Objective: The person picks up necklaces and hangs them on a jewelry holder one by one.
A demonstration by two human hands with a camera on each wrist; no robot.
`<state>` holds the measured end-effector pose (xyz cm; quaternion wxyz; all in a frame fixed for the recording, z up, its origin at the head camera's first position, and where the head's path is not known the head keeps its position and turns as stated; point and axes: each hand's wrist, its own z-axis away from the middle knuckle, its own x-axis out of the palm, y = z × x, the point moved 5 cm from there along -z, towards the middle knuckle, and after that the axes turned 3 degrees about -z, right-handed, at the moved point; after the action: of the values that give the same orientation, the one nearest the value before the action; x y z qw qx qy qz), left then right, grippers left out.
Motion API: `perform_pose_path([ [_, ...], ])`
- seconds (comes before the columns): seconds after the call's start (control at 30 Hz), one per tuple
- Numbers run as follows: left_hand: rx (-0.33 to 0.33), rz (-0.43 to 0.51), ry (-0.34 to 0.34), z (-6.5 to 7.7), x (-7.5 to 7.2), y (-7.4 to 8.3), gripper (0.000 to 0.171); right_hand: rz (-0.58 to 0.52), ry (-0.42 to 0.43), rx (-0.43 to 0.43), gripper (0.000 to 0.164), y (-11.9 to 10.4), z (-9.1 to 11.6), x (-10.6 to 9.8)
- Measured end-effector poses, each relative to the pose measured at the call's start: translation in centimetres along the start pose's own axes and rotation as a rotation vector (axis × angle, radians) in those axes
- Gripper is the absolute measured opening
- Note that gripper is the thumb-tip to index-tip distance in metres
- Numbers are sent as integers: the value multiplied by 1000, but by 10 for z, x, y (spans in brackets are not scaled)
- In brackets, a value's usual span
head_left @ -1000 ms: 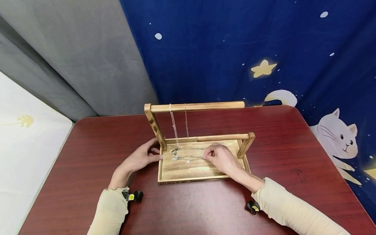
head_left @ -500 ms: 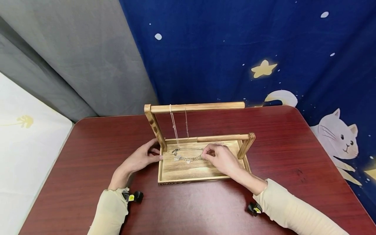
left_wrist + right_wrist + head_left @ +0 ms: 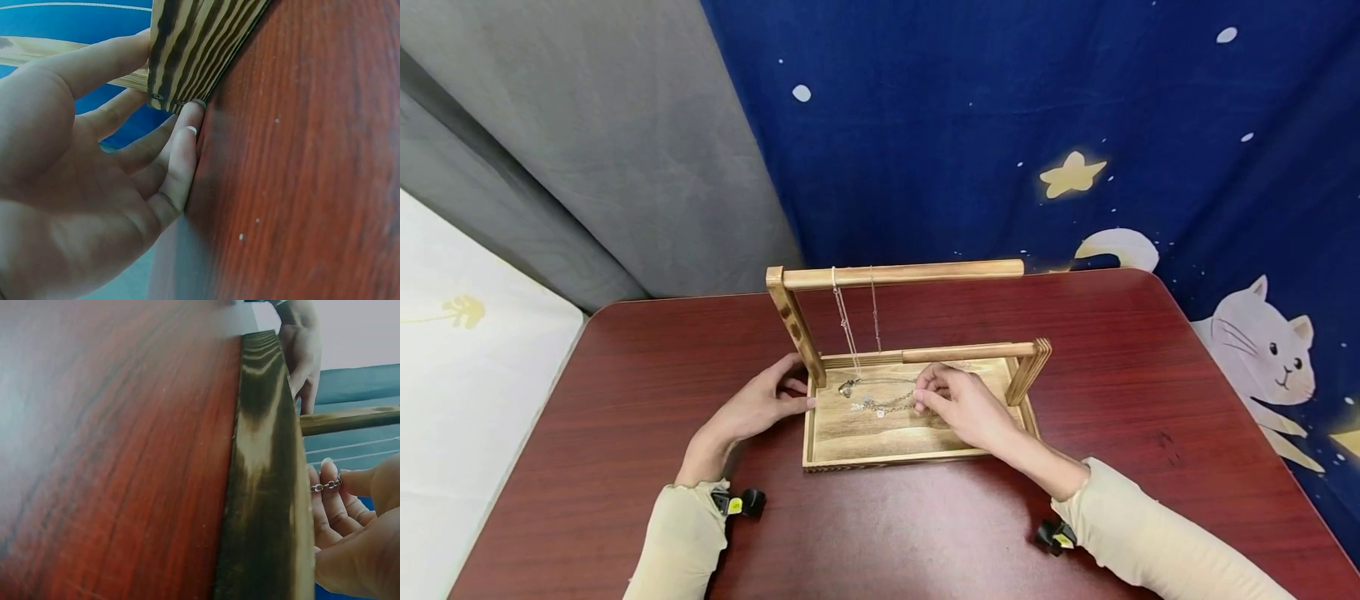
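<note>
My right hand (image 3: 962,402) pinches a silver chain bracelet (image 3: 891,408) between thumb and fingertips, over a shallow wooden tray. In the right wrist view its chain links (image 3: 325,486) show at the fingertips. Small charms (image 3: 868,404) hang at its left end, low over the tray floor. Behind it lies another chain (image 3: 883,381) with a dark pendant (image 3: 847,387), its right end hidden by my right hand. My left hand (image 3: 767,398) holds the left rear corner of the wooden jewelry stand (image 3: 880,458), thumb on the side wall (image 3: 187,44), fingers behind the post.
A tall bar (image 3: 940,271) on a left post carries two thin necklaces (image 3: 844,321). A lower bar (image 3: 970,352) with a right post (image 3: 1028,371) runs along the tray's back. The dark red table (image 3: 625,375) surrounds the stand, with a blue curtain (image 3: 925,125) behind.
My right hand has shifted slightly left and the bracelet's charm end has drawn a little right. The necklace on the tall bar sways slightly. My left hand stays in place.
</note>
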<state>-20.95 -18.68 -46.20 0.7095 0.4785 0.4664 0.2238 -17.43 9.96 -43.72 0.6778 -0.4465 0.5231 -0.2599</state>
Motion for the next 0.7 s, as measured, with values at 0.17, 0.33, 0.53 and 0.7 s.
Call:
perform_pose_path([
  [0.17, -1, -18, 2, 0, -1, 0, 58, -80, -18, 0, 5, -7, 4, -1],
  [0.33, -13, -19, -3, 1, -1, 0, 61, -220, -35, 19, 10, -11, 7, 0],
  [0.53, -35, -16, -4, 1, -2, 1, 64, -332, -63, 47, 14, -11, 8, 1],
  [0.7, -31, -8, -3, 1, -2, 1, 63, -339, -96, 25, 13, -16, 9, -2],
])
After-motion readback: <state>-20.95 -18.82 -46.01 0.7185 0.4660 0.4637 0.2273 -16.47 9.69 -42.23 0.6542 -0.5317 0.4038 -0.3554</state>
